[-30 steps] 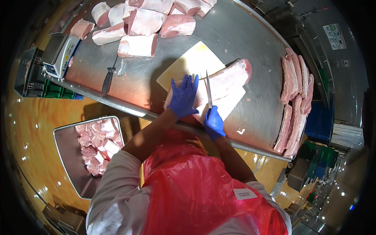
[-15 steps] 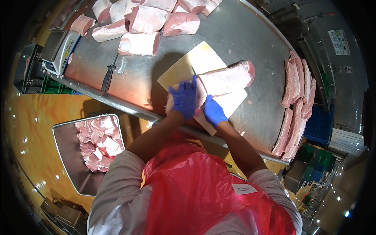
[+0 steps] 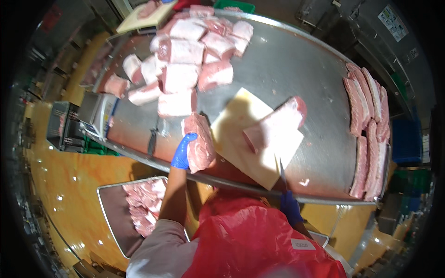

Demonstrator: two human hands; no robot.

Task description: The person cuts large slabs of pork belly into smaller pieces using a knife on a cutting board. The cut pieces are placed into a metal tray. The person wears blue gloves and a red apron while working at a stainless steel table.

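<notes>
around metal table (image 3: 278,53), left to right: bin (image 3: 113,213) of meat chunks (image 3: 141,211) below near edge; cut meat (image 3: 200,141) grasped in left hand (image 3: 182,152), just left of cutting board (image 3: 232,127); bigger slab (image 3: 277,123) lying on board; knife (image 3: 282,172) clasped in right hand (image 3: 290,207) by table's near edge; ribs (image 3: 369,139) far right.

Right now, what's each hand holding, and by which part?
Left hand: a meat piece, by its left side. Right hand: a knife, apparently by its handle.

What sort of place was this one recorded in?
Probably a meat-cutting room: chunks of raw meat lie on a metal table, with a scale at its edge and a cutting board near the middle.
</notes>
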